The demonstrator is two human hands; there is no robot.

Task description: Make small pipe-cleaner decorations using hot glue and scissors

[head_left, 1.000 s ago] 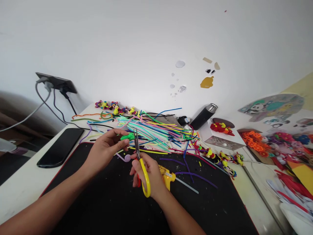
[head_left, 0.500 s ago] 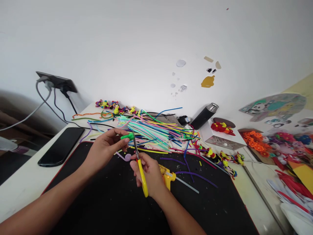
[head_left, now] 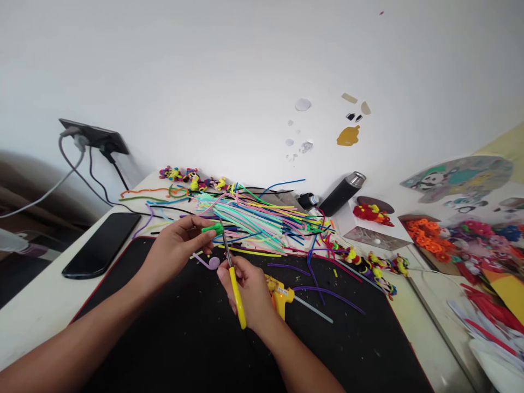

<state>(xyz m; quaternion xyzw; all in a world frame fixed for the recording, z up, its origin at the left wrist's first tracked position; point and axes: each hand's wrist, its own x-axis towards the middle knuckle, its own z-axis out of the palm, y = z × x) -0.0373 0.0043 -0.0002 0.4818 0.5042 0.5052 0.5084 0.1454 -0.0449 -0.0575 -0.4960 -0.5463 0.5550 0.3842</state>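
Observation:
A small green fuzzy piece, seemingly coiled pipe cleaner (head_left: 214,229), is pinched between the thumb and fingers of my left hand (head_left: 182,245). My right hand (head_left: 251,292) is closed around yellow-handled scissors (head_left: 238,300). Their metal blades point up and lie against the right end of the green piece; whether they are parted I cannot make out. Just below the green piece, a lilac pipe cleaner with a coiled round end (head_left: 213,263) rests on the black mat (head_left: 184,327). A yellow glue gun (head_left: 281,295) with a glue stick lies behind my right hand, partly hidden by it.
Many coloured pipe cleaners (head_left: 249,218) are heaped at the back of the table. A phone (head_left: 102,245) lies at left. At back right stand a black thermos (head_left: 344,194) and a white box (head_left: 379,232). Small pipe-cleaner figures (head_left: 368,267) line the mat's right edge.
The scissors and my right hand have shifted very slightly left. My left hand keeps its pinch on the green piece, almost still.

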